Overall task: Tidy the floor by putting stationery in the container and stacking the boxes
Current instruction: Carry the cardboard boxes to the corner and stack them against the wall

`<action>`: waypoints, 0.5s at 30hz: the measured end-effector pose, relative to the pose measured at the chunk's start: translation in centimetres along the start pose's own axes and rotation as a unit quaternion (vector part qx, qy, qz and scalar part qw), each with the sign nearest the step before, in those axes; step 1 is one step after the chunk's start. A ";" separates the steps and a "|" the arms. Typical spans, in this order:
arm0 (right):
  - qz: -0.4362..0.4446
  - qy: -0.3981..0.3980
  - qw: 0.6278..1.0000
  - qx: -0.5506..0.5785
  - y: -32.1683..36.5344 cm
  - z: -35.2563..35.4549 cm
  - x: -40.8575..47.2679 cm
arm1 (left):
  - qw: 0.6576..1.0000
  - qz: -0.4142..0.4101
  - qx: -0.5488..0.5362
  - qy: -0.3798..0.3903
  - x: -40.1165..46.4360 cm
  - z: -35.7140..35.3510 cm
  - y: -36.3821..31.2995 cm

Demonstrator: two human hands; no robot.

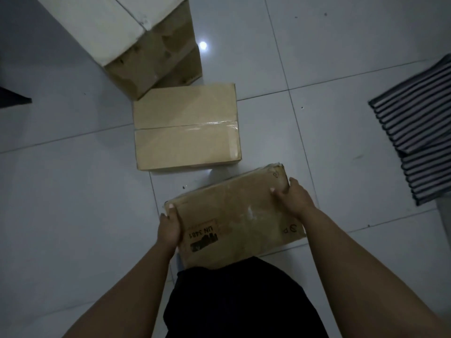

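Head view, looking down at a tiled floor [73, 191]. The left hand [169, 228] and right hand [294, 197] clamp opposite ends of a worn box [234, 215], each grip closed on it, tilted just above the floor near the person's legs. A taped box [186, 126] lies just ahead, and a tall box [151, 59] stands behind that. A striped mat [415, 132] lies to the right. No stationery or container shows. Set down askew on the taped box, the worn box could overhang and slide off.
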State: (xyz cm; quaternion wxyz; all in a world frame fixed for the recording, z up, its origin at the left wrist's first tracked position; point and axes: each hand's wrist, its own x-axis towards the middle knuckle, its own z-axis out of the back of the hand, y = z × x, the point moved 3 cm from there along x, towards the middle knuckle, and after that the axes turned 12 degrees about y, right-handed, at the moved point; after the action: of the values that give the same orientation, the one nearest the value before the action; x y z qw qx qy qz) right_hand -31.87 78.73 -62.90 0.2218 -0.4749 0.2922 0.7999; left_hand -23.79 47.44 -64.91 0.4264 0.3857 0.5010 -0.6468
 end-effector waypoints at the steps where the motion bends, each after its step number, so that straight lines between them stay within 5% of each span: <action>1: 0.001 0.012 1.000 0.007 -0.3 -0.4 0.5 | 1.000 0.007 -0.016 0.010 0.4 -0.2 0.4; 15: 0.027 -0.027 0.989 0.144 1.0 1.2 -9.9 | 0.990 -0.048 -0.127 0.044 -9.0 3.0 -2.8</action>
State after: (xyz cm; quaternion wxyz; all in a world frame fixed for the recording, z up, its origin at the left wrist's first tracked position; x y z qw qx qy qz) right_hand -28.82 78.05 -53.37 0.2742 -0.4083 0.4108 0.7677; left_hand -23.57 46.35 -55.06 0.4181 0.3319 0.6152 -0.5801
